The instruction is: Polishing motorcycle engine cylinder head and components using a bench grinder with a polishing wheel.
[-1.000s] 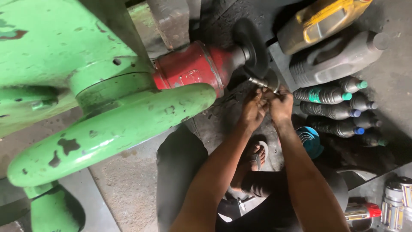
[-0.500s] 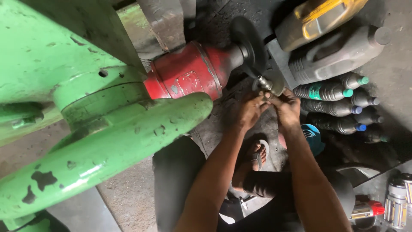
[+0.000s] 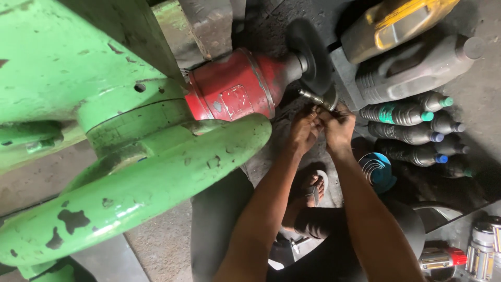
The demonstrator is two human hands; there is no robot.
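My left hand point(image 3: 303, 130) and my right hand point(image 3: 338, 128) meet at a small metal rod point(image 3: 312, 97) pressed against the dark grinding wheel point(image 3: 310, 55). Both hands pinch the rod's near end. The wheel sits on the shaft of a red motor housing point(image 3: 235, 89), which is mounted on a large green machine body point(image 3: 78, 78). A green curved guard point(image 3: 130, 193) runs below the motor. My forearms reach up from the bottom of the view, and my sandalled foot point(image 3: 313, 188) shows beneath them.
Grey and yellow jerrycans point(image 3: 412, 62) lie at the upper right, with several dark bottles point(image 3: 407, 122) stacked below them. A blue funnel-like part point(image 3: 377, 172) rests on the floor. Metal cans point(image 3: 482, 245) and a red-capped tool point(image 3: 443, 258) sit at the lower right.
The view has shifted, so the machine sits lower and further left in the picture. My hands stay together at the rod by the wheel, now slightly closer to it.
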